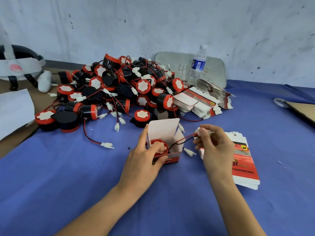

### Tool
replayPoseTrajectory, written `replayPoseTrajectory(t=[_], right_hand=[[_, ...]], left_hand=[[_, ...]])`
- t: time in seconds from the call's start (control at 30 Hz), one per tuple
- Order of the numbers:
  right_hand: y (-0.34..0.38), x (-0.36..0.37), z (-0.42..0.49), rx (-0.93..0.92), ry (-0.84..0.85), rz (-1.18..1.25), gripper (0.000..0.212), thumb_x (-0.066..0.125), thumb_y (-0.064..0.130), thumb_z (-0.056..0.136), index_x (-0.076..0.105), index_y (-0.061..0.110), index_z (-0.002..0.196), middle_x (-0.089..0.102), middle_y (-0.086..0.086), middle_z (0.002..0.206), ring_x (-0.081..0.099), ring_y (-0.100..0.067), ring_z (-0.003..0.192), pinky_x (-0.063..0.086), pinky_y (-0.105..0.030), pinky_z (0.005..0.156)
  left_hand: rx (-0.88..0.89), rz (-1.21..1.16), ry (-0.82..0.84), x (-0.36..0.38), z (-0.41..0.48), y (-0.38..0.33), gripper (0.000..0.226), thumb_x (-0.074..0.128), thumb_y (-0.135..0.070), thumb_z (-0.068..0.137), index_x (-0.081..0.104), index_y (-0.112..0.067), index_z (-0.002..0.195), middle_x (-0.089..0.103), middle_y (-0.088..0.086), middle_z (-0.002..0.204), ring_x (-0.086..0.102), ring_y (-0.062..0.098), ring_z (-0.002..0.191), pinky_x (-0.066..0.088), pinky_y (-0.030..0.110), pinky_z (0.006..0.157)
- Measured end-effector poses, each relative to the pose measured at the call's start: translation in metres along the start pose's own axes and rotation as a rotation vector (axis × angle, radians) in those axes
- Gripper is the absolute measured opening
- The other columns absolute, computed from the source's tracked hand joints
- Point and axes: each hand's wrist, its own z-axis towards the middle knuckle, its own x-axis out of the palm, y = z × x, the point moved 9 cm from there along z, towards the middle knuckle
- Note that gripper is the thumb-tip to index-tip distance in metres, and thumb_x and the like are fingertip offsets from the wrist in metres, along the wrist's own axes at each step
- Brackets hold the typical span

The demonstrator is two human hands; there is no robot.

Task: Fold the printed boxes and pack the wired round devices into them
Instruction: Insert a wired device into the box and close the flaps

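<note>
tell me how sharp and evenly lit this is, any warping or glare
Head view: soft even light, no harsh glare; faint shadows by the open box; right hand pinching the connector slightly blurred; wide-angle bends the far table edge.

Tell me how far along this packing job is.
Barely started. Done: one printed box stands folded, with a round device seated inside. In hand: the left hand grips that box while the right hand pinches the device's white connector, its wire trailing outside. Left: tucking the wire, closing the top flap, then the pile of devices and the flat box stacks. No closed box is visible.
</note>
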Motion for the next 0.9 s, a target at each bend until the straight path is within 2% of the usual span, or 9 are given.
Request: replayPoseTrajectory(t=[0.07, 0.13, 0.23, 0.3, 0.33, 0.4, 0.57, 0.7, 0.9], right_hand=[[0.016, 0.005, -0.006, -0.167, 0.022, -0.106, 0.032, 0.064, 0.012, 0.09, 0.055, 0.042, 0.097, 0.067, 0.008, 0.07, 0.06, -0.005, 0.055, 0.047, -0.014, 0.056], [0.029, 0.018, -0.016, -0.314, 0.078, -0.216, 0.045, 0.069, 0.013, 0.088, 0.045, 0.051, 0.092, 0.067, 0.017, 0.079, 0.063, -0.005, 0.064, 0.046, -0.012, 0.058], [0.038, 0.034, -0.03, -0.5, 0.135, -0.356, 0.03, 0.07, 0.004, 0.085, 0.053, 0.029, 0.086, 0.065, 0.017, 0.076, 0.06, -0.009, 0.066, 0.046, -0.014, 0.058], [0.044, 0.039, -0.037, -0.619, 0.137, -0.439, 0.013, 0.07, 0.003, 0.082, 0.057, 0.006, 0.082, 0.067, 0.001, 0.076, 0.06, -0.016, 0.059, 0.049, -0.023, 0.054], [0.045, 0.042, -0.038, -0.643, 0.155, -0.466, 0.012, 0.07, 0.001, 0.082, 0.058, 0.001, 0.079, 0.066, -0.006, 0.075, 0.06, -0.023, 0.058, 0.051, -0.033, 0.051], [0.043, 0.05, -0.04, -0.659, 0.197, -0.542, 0.014, 0.071, -0.002, 0.081, 0.058, -0.001, 0.074, 0.061, -0.01, 0.071, 0.056, -0.029, 0.054, 0.048, -0.037, 0.044], [0.038, 0.053, -0.038, -0.619, 0.224, -0.633, 0.014, 0.072, -0.004, 0.08, 0.061, 0.001, 0.074, 0.058, -0.008, 0.068, 0.052, -0.026, 0.05, 0.042, -0.036, 0.044], [0.045, 0.053, -0.041, -0.685, 0.197, -0.677, 0.012, 0.074, -0.003, 0.077, 0.063, 0.001, 0.072, 0.06, -0.009, 0.066, 0.053, -0.023, 0.047, 0.04, -0.031, 0.042], [0.04, 0.055, -0.04, -0.695, 0.236, -0.745, 0.015, 0.072, -0.006, 0.077, 0.061, 0.0, 0.069, 0.061, -0.009, 0.065, 0.055, -0.025, 0.048, 0.045, -0.028, 0.041]], left_hand=[[0.006, 0.007, 0.013, 0.001, -0.001, -0.001, 0.013, 0.068, -0.036, 0.086, 0.064, -0.031, 0.097, 0.018, -0.008, 0.158, 0.06, 0.022, 0.106, 0.053, 0.039, 0.083], [0.004, 0.02, 0.026, 0.002, -0.001, -0.001, 0.012, 0.066, -0.037, 0.087, 0.062, -0.032, 0.098, 0.014, -0.01, 0.158, 0.06, 0.022, 0.105, 0.052, 0.037, 0.085], [-0.003, 0.019, 0.037, 0.003, -0.001, 0.0, 0.012, 0.065, -0.037, 0.088, 0.06, -0.031, 0.097, 0.012, -0.012, 0.158, 0.061, 0.021, 0.099, 0.053, 0.039, 0.084], [0.006, 0.026, 0.033, 0.003, -0.001, 0.0, 0.013, 0.065, -0.037, 0.088, 0.062, -0.03, 0.099, 0.012, -0.011, 0.158, 0.061, 0.023, 0.098, 0.053, 0.041, 0.083], [0.008, 0.029, 0.028, 0.003, -0.001, 0.0, 0.013, 0.065, -0.036, 0.088, 0.062, -0.03, 0.1, 0.013, -0.01, 0.159, 0.061, 0.023, 0.1, 0.053, 0.041, 0.083], [0.008, 0.023, 0.023, 0.002, -0.001, 0.0, 0.013, 0.065, -0.036, 0.088, 0.063, -0.029, 0.099, 0.016, -0.008, 0.158, 0.061, 0.024, 0.103, 0.054, 0.042, 0.082], [0.012, 0.024, 0.022, 0.001, 0.0, -0.004, 0.014, 0.064, -0.035, 0.089, 0.065, -0.028, 0.1, 0.02, -0.005, 0.157, 0.06, 0.026, 0.108, 0.055, 0.043, 0.083], [0.053, 0.052, 0.027, 0.001, -0.002, -0.009, 0.022, 0.063, -0.033, 0.091, 0.061, -0.031, 0.112, 0.019, -0.004, 0.157, 0.056, 0.02, 0.115, 0.048, 0.04, 0.093], [0.082, 0.11, 0.038, 0.005, -0.004, -0.014, 0.038, 0.06, -0.024, 0.093, 0.055, -0.041, 0.127, 0.019, 0.003, 0.156, 0.055, 0.021, 0.109, 0.042, 0.043, 0.096]])
